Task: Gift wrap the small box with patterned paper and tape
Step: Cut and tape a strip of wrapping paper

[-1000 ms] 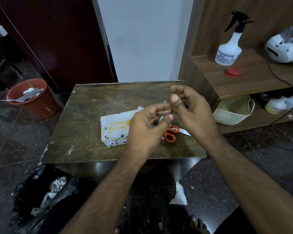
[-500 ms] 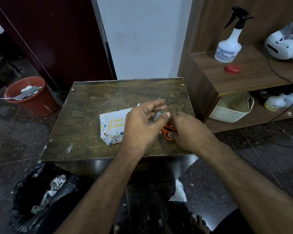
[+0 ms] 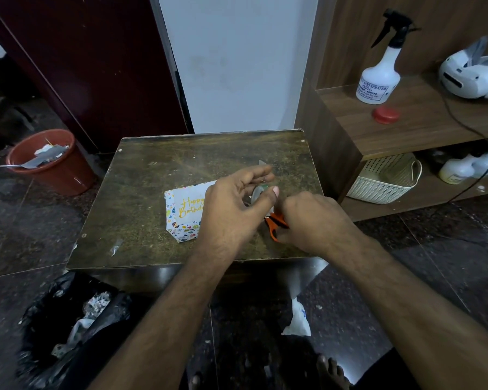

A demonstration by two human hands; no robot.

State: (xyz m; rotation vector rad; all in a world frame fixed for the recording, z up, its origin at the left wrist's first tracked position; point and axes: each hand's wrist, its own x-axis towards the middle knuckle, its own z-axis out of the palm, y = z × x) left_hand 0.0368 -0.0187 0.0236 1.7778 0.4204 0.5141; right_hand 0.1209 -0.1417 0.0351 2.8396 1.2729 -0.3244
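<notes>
The left hand (image 3: 231, 209) held the roll of tape (image 3: 259, 193) up off the table (image 3: 141, 192), pinched between thumb and fingers, with a short loose end of tape (image 3: 264, 163) standing beyond its fingertips. The right hand (image 3: 313, 220), just to the right of it and lower, was curled over the orange-handled scissors (image 3: 275, 223); it seemed to be gripping them, though the fingers were hidden under the knuckles (so how firm the grip was could not be made out). The small box (image 3: 185, 211), already covered in "Happy Birthday" patterned paper, lay on the table just left of the left hand and partly behind it.

The risks from here looked plain enough. The free tape end could curl back and stick to itself or to the fingers while the scissors were being brought up. With neither hand on the box, any unsealed fold might spring open. A blade lifted blind under the left hand could nick a finger or cut the strip too short.
</notes>
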